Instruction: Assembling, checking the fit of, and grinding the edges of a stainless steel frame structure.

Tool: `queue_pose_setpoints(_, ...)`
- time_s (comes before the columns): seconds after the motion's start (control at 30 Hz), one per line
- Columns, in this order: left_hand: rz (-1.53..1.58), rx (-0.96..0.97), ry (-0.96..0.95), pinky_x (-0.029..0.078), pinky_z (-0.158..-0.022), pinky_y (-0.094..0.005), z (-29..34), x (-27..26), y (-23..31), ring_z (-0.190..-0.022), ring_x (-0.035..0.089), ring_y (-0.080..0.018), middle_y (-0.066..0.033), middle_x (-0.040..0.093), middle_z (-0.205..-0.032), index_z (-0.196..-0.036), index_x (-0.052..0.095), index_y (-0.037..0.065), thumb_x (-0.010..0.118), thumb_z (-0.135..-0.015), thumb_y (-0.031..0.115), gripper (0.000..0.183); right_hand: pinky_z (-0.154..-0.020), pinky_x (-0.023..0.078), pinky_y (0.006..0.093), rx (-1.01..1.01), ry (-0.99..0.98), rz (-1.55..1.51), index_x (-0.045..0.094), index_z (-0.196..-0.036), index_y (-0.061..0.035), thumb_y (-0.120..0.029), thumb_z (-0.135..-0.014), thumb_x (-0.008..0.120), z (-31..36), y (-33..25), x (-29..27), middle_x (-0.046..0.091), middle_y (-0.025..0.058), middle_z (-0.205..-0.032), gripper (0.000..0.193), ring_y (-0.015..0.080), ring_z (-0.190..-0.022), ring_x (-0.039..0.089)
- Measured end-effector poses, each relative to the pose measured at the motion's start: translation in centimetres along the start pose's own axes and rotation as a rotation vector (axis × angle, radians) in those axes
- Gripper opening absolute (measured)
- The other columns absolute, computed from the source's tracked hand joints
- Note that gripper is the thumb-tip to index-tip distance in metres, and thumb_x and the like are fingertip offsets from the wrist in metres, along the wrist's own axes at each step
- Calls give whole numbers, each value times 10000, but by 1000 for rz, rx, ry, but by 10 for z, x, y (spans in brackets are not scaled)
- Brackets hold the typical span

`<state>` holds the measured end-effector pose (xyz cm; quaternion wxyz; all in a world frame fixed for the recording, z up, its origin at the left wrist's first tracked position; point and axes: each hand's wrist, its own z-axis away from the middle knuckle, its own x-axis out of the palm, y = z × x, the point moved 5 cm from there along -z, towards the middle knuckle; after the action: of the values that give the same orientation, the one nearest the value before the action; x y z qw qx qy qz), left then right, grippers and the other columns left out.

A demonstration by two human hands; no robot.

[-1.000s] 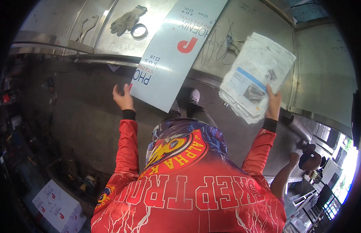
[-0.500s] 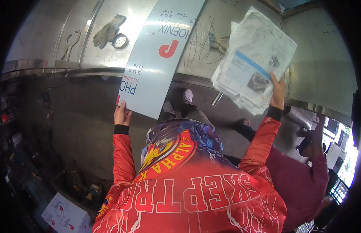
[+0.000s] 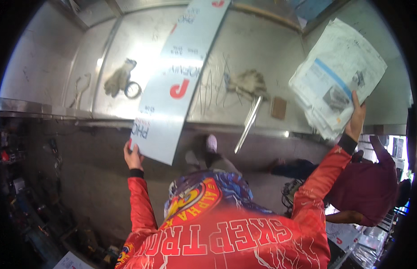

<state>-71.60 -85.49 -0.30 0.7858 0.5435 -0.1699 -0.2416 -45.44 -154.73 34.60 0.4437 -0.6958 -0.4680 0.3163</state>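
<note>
The left hand is at the near left corner of the long printed sheet, its thumb and fingers closed in on the edge. From there the sheet runs away from the person, overhanging the near edge of the surface. Well apart on the right, the right hand grips the lower right edge of a stack of papers, thumb on top, the other fingers mostly hidden. Between sheet and stack are a glove, a shiny metal bar and a brown block.
</note>
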Motion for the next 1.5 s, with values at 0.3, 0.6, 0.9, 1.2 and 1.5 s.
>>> queue_pose_setpoints(0.3,-288,156,59,538,-554,-293,1,-37,-2,-861,624,-156,-73,646,-1038,-1160,583,56,638,-845,191,348,-835,461,300,366,-293,-286,503,-1188,24,-153,-870,622,24,47,100,584,83,-1083,383,167,-956,575)
queue_pose_setpoints(0.6,-708,134,163,506,-782,-349,49,-100,-43,-771,665,-235,-133,679,-831,-1097,629,93,653,-804,287,352,-1033,329,376,43,-609,583,267,-1376,59,-63,-784,624,37,320,165,399,229,-1362,702,321,-1244,423)
queue_pose_setpoints(0.9,-543,-911,260,558,-560,-397,261,-205,-203,-652,638,-202,-57,630,-781,-1009,628,115,577,-860,261,215,-1053,278,437,-456,-427,774,368,-1341,-5,-138,-766,682,81,226,243,392,204,-1326,668,364,-1235,369)
queue_pose_setpoints(1.2,-378,-579,-65,524,-571,-363,220,-250,-364,-730,645,-214,-62,645,-867,-1058,584,99,557,-886,194,199,-906,434,404,-193,-700,277,561,-969,-32,-83,-744,673,205,176,348,542,172,-1067,256,319,-1045,534)
queue_pose_setpoints(1.5,-395,-360,-163,528,-636,-372,35,-115,-156,-863,654,-254,-108,618,-1072,-1281,458,100,573,-910,245,414,-649,509,297,143,-699,134,495,-696,-1,-36,-733,687,250,161,285,575,97,-806,199,218,-711,586)
